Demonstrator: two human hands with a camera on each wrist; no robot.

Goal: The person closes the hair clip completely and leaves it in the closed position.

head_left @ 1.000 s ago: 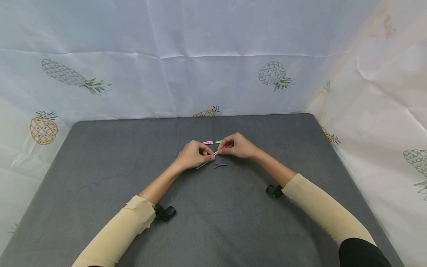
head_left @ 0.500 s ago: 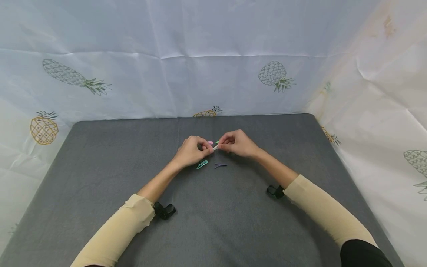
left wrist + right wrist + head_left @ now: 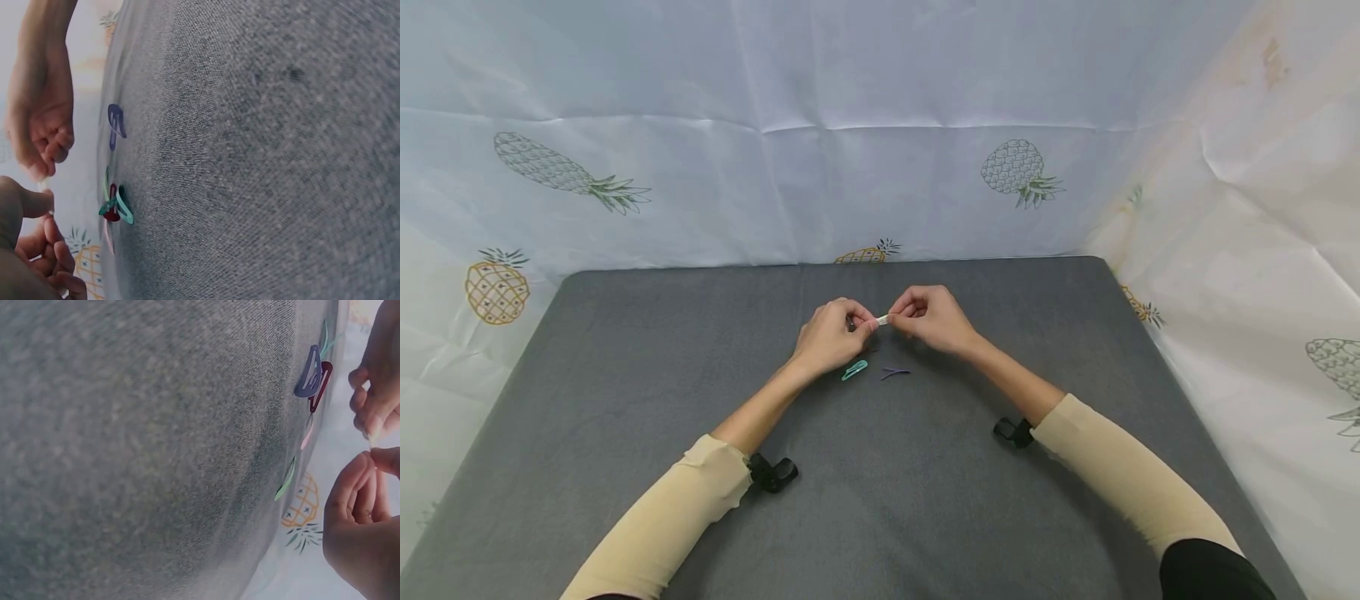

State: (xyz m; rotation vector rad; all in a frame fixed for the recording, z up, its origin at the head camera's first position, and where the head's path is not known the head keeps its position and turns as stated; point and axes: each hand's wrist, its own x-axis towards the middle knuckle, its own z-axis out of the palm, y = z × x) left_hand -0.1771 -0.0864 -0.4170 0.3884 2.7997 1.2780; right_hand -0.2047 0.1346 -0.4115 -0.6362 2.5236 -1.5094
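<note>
Between my two hands, raised above the table, is a small cream-white hair clip (image 3: 882,320). Its left end is pinched by thumb and forefinger of my left hand (image 3: 830,337); my right hand (image 3: 937,319) pinches the other end. The fingertips cover much of it. Below on the cloth lie a teal snap hair clip (image 3: 854,370), opened out, and a purple one (image 3: 895,372). A dark red hair clip (image 3: 321,387) shows in both wrist views, beside a pink clip (image 3: 307,435) and a green clip (image 3: 285,480).
Dark grey cloth covers the table (image 3: 880,500). Behind it hangs a white curtain (image 3: 820,192) printed with pineapples, which also runs along the right side. Black wrist cameras (image 3: 772,473) stick out from both cream sleeves (image 3: 662,521).
Both hands have risen and moved away from the body with the cream-white hair clip, turning its flat side into view. The teal clip is uncovered; the pink and green clips are now hidden in the head view.
</note>
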